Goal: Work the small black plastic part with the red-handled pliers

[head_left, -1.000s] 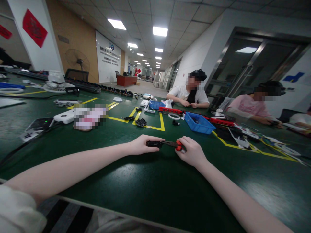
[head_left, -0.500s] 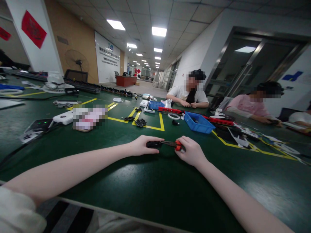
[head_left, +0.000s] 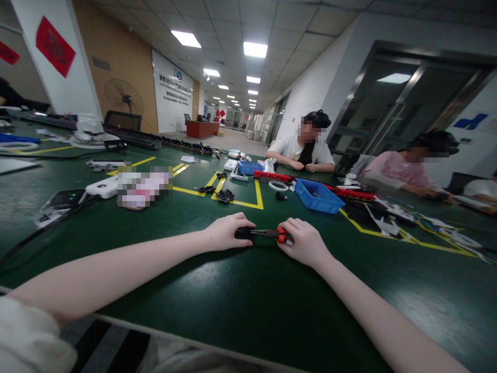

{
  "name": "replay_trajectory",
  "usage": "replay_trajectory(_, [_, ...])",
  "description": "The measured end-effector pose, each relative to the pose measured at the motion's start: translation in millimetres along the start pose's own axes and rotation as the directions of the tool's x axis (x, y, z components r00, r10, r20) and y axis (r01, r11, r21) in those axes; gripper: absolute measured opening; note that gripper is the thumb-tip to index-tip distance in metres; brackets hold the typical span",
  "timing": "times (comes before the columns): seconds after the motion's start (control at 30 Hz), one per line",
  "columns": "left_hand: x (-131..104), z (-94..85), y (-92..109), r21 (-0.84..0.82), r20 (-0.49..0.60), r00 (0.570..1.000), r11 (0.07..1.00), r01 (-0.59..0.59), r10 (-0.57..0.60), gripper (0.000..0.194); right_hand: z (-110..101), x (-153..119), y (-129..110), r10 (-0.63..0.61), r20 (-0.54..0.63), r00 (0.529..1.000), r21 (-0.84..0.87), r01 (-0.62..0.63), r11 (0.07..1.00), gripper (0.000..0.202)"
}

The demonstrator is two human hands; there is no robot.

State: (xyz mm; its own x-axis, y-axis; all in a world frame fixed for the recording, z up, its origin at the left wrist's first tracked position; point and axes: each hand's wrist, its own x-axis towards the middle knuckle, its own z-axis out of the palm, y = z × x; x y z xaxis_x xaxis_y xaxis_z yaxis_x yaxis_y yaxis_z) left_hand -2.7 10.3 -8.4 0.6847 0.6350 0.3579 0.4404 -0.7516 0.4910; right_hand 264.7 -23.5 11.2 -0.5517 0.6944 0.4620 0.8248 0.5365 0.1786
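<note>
My left hand is closed around a small black part with thumb and fingers; its exact kind is too small to tell. Red-handled pliers are gripped in my right hand. Their narrow metal jaws point left and meet the right end of the black part; whether they clamp it I cannot tell. Both hands are just above the green table. Beyond them, several small black pieces lie by yellow tape lines.
A blue bin stands beyond my right hand, near a white tape roll. On the left lie a blurred-out phone and a white device with a cable. Two people sit across the table; cables and parts lie at the right.
The black part has turned slightly in my left hand, and its end now faces the plier jaws. The pliers have shifted a little left, with my right hand.
</note>
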Motion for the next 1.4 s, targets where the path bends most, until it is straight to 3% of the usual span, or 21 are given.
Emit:
replay_trajectory(0.23, [0.3, -0.1, 0.3, 0.011, 0.038, 0.996, 0.996, -0.084, 0.084, 0.041, 0.9, -0.2, 4.2, -0.020, -0.084, 0.996, -0.021, 0.018, 1.000, 0.036])
replay_trajectory(0.4, [1.8, -0.8, -0.2, -0.007, 0.029, 0.992, 0.993, -0.122, 0.122, 0.039, -0.9, -1.1, 9.8, -0.026, -0.179, 0.983, -0.014, 0.024, 1.000, 0.033])
replay_trajectory(0.63, [3.1, -1.3, -1.2, -0.159, 0.033, 0.992, 0.981, -0.112, 0.119, 0.029, -1.3, -4.0, 10.7, -0.020, -0.163, 0.986, -0.017, 0.017, 1.000, 0.035])
replay_trajectory(1.03, [0.5, -2.0, 5.2, 0.048, 0.099, 0.981, 0.984, -0.174, 0.168, 0.024, 0.7, -3.7, 12.3, -0.085, -0.117, 0.989, 0.016, 0.088, 0.996, 0.032])
replay_trajectory(1.4, [1.1, -1.9, 9.0, 0.106, 0.113, 0.980, 0.978, -0.179, 0.167, 0.021, 1.6, -4.5, 13.7, -0.128, -0.086, 0.988, 0.025, 0.131, 0.991, 0.027])
